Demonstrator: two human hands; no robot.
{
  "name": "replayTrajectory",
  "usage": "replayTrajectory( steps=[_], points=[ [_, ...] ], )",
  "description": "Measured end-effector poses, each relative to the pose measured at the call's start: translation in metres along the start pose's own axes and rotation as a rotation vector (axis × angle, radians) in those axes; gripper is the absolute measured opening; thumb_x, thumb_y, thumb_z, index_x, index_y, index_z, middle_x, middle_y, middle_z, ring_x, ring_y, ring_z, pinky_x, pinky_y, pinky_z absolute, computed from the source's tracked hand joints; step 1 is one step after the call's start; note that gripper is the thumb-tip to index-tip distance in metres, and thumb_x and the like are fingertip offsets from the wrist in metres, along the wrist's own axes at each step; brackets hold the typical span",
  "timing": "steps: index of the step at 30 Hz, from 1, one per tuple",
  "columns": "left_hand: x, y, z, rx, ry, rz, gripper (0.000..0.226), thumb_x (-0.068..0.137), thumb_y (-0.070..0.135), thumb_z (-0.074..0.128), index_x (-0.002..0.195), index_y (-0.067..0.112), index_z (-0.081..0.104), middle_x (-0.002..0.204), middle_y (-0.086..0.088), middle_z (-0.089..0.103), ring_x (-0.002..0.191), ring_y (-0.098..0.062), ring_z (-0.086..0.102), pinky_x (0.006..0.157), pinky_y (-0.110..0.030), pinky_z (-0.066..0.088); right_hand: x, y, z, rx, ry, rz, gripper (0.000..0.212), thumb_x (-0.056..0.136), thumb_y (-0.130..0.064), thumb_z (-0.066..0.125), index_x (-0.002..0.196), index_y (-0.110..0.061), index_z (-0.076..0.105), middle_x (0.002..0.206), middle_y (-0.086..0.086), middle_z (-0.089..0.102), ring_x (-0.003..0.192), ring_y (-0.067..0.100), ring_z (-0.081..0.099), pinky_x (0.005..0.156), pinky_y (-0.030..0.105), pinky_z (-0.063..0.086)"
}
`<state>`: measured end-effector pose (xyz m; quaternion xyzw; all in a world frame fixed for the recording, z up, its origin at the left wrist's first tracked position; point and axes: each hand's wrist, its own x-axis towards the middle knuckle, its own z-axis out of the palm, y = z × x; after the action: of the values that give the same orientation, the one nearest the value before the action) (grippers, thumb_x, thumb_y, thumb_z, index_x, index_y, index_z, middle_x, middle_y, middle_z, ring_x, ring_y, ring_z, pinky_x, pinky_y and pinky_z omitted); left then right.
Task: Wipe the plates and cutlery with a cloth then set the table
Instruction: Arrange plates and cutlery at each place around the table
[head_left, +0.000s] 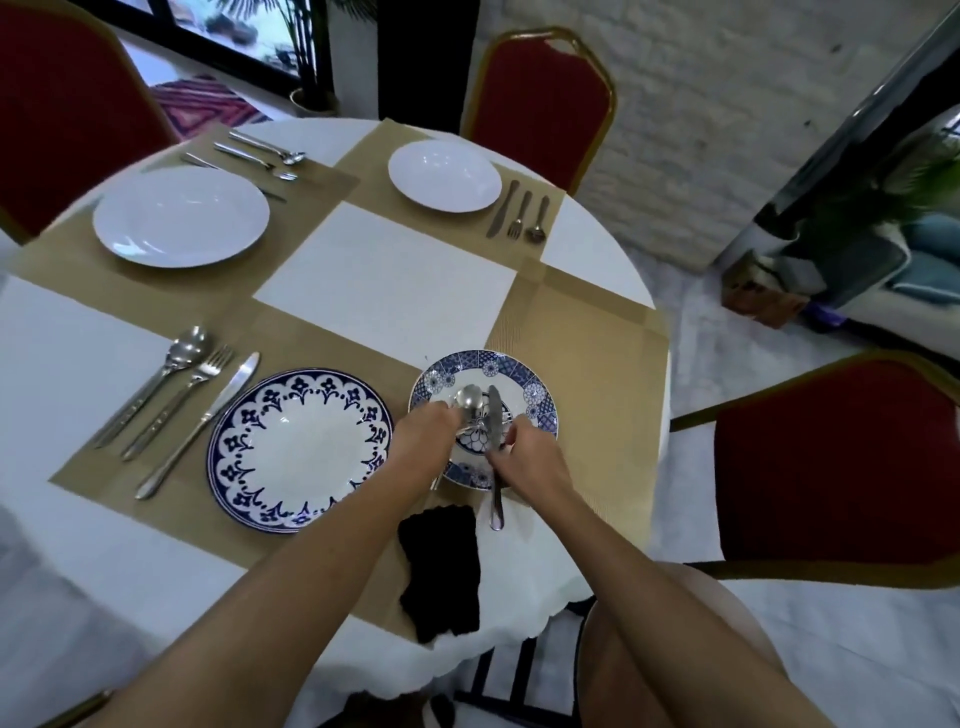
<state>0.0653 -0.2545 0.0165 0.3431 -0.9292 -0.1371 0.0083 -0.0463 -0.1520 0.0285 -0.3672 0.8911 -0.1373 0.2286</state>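
A small blue-patterned plate sits on the gold placemat at the table's near right. Over it my left hand grips a spoon, bowl pointing away. My right hand holds a knife by its middle, blade over the plate, handle end toward me. A fork seems to lie between both hands, mostly hidden. The black cloth lies crumpled on the table edge below my hands. To the left is a larger blue-and-white plate.
Left of the larger plate lie a spoon, fork and knife. Two white plates with cutlery sets stand at the far places. Red chairs ring the round table.
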Motion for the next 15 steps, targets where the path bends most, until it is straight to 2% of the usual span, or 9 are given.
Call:
replayTrajectory(
  steps=[3, 5, 8, 11, 15],
  points=[
    [0.001, 0.004, 0.002, -0.066, -0.030, -0.050, 0.031, 0.096, 0.002, 0.045, 0.120, 0.014, 0.060, 0.098, -0.010, 0.064, 0.088, -0.023, 0.065, 0.068, -0.027, 0.048, 0.006, 0.004, -0.002, -0.043, -0.008, -0.079, 0.017, 0.087, -0.016, 0.061, 0.100, -0.015, 0.050, 0.100, 0.009, 0.060, 0.094, 0.027, 0.057, 0.070, 0.031, 0.041],
    [0.003, 0.005, 0.002, -0.130, -0.063, -0.120, 0.027, 0.095, 0.003, 0.048, 0.116, 0.012, 0.062, 0.098, -0.012, 0.066, 0.089, -0.024, 0.066, 0.070, -0.028, 0.049, 0.010, 0.003, 0.000, -0.093, -0.006, -0.155, 0.025, 0.088, -0.007, 0.057, 0.112, -0.013, 0.054, 0.104, 0.010, 0.060, 0.097, 0.028, 0.057, 0.073, 0.031, 0.042],
    [0.006, 0.006, 0.001, -0.244, -0.080, -0.212, 0.019, 0.093, 0.010, 0.054, 0.109, 0.007, 0.063, 0.100, -0.014, 0.066, 0.093, -0.028, 0.064, 0.074, -0.033, 0.049, 0.015, -0.006, 0.007, -0.058, -0.032, -0.195, 0.034, 0.089, -0.007, 0.052, 0.123, -0.014, 0.057, 0.106, 0.014, 0.063, 0.097, 0.030, 0.060, 0.079, 0.032, 0.048],
    [0.010, 0.004, -0.001, -0.294, -0.097, -0.280, 0.021, 0.088, 0.023, 0.062, 0.104, 0.008, 0.063, 0.102, -0.013, 0.066, 0.096, -0.029, 0.062, 0.079, -0.035, 0.048, 0.017, -0.014, 0.015, -0.005, -0.069, -0.150, 0.028, 0.091, -0.010, 0.049, 0.112, -0.009, 0.067, 0.103, 0.020, 0.067, 0.092, 0.035, 0.062, 0.082, 0.040, 0.053],
    [0.014, -0.003, -0.003, -0.331, -0.190, -0.299, 0.026, 0.082, 0.028, 0.067, 0.087, 0.002, 0.066, 0.092, -0.018, 0.069, 0.090, -0.032, 0.064, 0.074, -0.033, 0.048, 0.019, -0.021, 0.020, 0.152, -0.056, -0.032, 0.025, 0.089, -0.015, 0.049, 0.094, -0.009, 0.072, 0.089, 0.015, 0.069, 0.076, 0.028, 0.066, 0.073, 0.036, 0.057]
  ],
)
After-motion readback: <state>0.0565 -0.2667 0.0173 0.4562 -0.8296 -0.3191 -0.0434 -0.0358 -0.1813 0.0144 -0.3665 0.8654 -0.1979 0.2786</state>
